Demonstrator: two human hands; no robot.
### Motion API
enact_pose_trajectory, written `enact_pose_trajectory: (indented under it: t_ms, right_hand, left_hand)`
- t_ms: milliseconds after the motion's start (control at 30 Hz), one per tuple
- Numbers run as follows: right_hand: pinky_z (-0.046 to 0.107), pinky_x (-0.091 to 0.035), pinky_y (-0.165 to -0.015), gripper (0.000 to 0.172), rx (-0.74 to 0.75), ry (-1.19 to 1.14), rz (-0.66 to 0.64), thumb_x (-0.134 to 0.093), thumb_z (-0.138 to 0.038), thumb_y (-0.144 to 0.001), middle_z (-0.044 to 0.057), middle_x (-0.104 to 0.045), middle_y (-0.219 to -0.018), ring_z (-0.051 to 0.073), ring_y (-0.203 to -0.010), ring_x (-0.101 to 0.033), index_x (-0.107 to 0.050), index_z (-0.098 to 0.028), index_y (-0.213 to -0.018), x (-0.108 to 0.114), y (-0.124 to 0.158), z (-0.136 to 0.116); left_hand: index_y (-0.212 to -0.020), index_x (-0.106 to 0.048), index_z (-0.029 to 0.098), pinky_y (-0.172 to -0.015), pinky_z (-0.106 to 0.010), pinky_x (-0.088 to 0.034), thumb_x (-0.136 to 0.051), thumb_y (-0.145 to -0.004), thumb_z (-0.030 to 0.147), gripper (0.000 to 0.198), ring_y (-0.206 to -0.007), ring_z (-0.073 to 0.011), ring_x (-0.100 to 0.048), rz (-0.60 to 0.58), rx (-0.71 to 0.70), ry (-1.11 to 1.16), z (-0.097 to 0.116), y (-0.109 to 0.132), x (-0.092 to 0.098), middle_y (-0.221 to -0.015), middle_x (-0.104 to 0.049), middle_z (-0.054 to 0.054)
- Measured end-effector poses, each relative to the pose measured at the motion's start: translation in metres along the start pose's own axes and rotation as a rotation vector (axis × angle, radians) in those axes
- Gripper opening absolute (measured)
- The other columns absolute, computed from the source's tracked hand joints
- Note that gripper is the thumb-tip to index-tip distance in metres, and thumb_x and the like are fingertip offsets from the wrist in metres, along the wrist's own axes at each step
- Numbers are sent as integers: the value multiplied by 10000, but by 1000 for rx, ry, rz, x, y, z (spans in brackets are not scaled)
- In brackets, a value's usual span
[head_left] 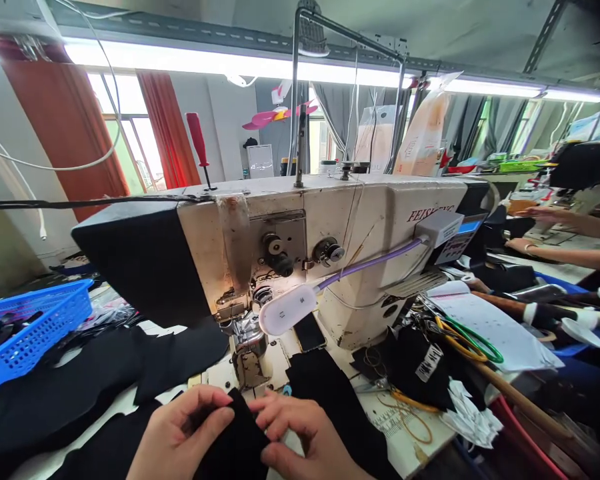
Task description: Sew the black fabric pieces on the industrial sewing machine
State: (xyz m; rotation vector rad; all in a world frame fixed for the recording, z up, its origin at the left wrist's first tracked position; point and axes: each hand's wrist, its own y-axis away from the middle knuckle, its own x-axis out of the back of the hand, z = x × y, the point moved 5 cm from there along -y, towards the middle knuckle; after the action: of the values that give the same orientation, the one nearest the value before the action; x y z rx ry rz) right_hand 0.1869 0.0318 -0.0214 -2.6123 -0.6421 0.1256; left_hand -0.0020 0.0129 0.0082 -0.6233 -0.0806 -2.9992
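My left hand (pixel 183 427) pinches the upper left edge of a black fabric piece (pixel 237 440) between thumb and forefinger. From the other side my right hand (pixel 300 430) grips the right edge of the same piece, thumb below and fingers above. The fabric is held just in front of a sewing machine (pixel 290 247), whose needle area and metal presser parts (pixel 250 337) lie straight beyond my hands. A white lamp (pixel 287 310) on a purple bendable neck shines beside the needle. Another strip of black fabric (pixel 325 393) lies to the right of my right hand.
Black cut pieces (pixel 105 367) and a blue basket (pixel 35 327) lie on the left. At right are yellow-handled scissors (pixel 415 401), a notebook (pixel 485 320) and crumpled white paper (pixel 473 413). A screwdriver (pixel 197 143) stands on the machine. Another person's hands (pixel 545 230) work at far right.
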Motion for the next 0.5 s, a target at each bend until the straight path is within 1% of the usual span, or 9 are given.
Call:
enact_pose_trajectory:
  t_ms: [33, 67, 100, 133, 200, 300, 333, 400, 500]
  right_hand:
    - [400, -457, -956, 175, 18, -36, 24, -710, -264, -734, 64, -696, -793, 202, -898, -666, -613, -163, -629, 1, 0, 1]
    - [343, -499, -852, 179, 21, -54, 60, -726, -246, -716, 47, -674, -718, 171, -782, -663, -611, -159, -610, 3, 0, 1]
    - [289, -505, -752, 181, 10, -60, 96, -744, -229, -692, 40, -660, -699, 144, -707, -640, -611, -154, -594, 4, 0, 1]
    - [251, -491, -679, 173, -11, -69, 118, -755, -214, -669, 43, -659, -715, 128, -679, -619, -618, -149, -588, 5, 0, 2]
    - [238, -485, -670, 123, -66, -109, 102, -742, -206, -668, 64, -681, -809, 132, -722, -629, -650, -145, -613, 4, 1, 2]
    - [287, -508, -774, 93, -139, -179, 12, -675, -223, -727, 95, -713, -927, 175, -844, -670, -696, -152, -672, -1, 2, 4]
    - [288, -511, -778, 101, -153, -179, -3, -664, -226, -733, 96, -722, -914, 180, -844, -677, -704, -153, -676, -2, 3, 6]
    - [257, -514, -711, 94, -153, -139, 12, -666, -214, -716, 92, -731, -834, 171, -774, -682, -714, -152, -665, -2, 4, 7]
    - [210, -501, -614, 68, -81, -31, 113, -679, -169, -678, 97, -728, -757, 154, -680, -677, -716, -142, -628, 0, 4, 6]
  left_hand:
    - [-775, -702, 222, -705, -276, -547, -696, -656, 579, 376, -756, -211, -658, 17, 8, 32, -1, -1, 1, -769, -722, -24]
    - [-760, -707, 217, -731, -282, -550, -717, -628, 588, 394, -795, -221, -664, 33, 7, 60, -2, -2, 2, -817, -730, -34]
    - [-746, -715, 214, -768, -292, -551, -734, -603, 596, 408, -846, -236, -668, 39, 0, 81, -2, -3, 4, -871, -735, -45]
    - [-742, -725, 214, -809, -307, -549, -744, -590, 600, 415, -898, -252, -668, 31, -3, 95, -2, -4, 4, -926, -736, -56]
    - [-764, -742, 215, -844, -343, -549, -737, -603, 604, 420, -942, -277, -668, -23, 13, 114, -4, -4, 4, -977, -734, -73]
    - [-797, -746, 224, -827, -369, -556, -708, -657, 583, 387, -934, -284, -672, -55, 49, 157, -7, -2, 4, -950, -736, -70]
    - [-785, -743, 224, -816, -364, -557, -706, -664, 573, 371, -923, -281, -673, -47, 54, 168, -9, -1, 4, -935, -736, -66]
    - [-761, -737, 220, -787, -345, -558, -709, -665, 565, 359, -872, -263, -676, -36, 65, 173, -11, 0, 4, -891, -737, -59]
    - [-755, -733, 217, -725, -308, -557, -723, -647, 573, 372, -792, -234, -671, -14, 86, 160, -17, -1, 5, -840, -735, -53]
